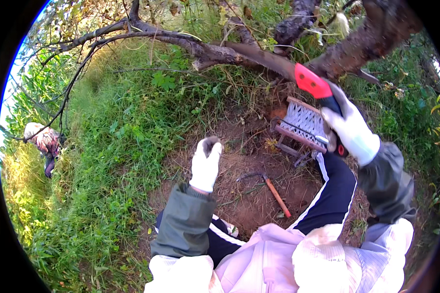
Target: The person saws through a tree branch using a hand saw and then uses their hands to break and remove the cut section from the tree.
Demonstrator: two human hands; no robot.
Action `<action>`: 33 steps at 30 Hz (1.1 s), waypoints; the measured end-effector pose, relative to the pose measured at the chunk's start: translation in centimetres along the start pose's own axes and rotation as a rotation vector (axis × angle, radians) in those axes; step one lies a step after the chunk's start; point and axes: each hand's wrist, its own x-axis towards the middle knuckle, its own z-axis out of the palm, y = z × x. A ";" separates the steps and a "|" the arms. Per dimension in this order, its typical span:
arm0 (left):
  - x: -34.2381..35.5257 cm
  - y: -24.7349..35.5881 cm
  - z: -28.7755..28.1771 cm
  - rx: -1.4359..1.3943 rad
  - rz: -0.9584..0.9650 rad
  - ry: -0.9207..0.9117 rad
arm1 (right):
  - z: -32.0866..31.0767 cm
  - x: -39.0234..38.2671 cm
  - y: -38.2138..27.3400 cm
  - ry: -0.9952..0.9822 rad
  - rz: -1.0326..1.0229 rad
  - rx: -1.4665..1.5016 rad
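My right hand, in a white work glove with grey fingers, grips a hand saw by its red and black handle. The saw's long dark blade runs leftward from the handle and lies against or just beside a thick tree branch; whether its teeth touch the bark I cannot tell. Gloved the same way, my left hand hovers over the ground with its fingers curled in, and no object shows in it. Below the saw handle stands a small folding stool with a woven pale seat.
A sickle with an orange-brown handle lies on bare soil between my legs. The trunk leans in at the upper right. Thin bare twigs hang on the left. Another person bends in tall grass at the far left.
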 end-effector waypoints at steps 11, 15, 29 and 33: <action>2.8 -2.5 1.8 0.127 0.013 0.115 | 3.2 4.0 -1.4 -0.042 0.023 0.132; 0.8 -0.5 1.4 0.002 -0.031 0.053 | -0.1 -6.1 -0.5 0.079 0.086 0.123; 0.8 0.0 0.6 -0.120 -0.038 0.109 | 2.4 -1.8 -0.4 0.035 0.070 0.154; -1.3 2.0 0.5 -0.174 0.048 0.122 | 1.8 -2.9 1.2 0.091 0.047 0.135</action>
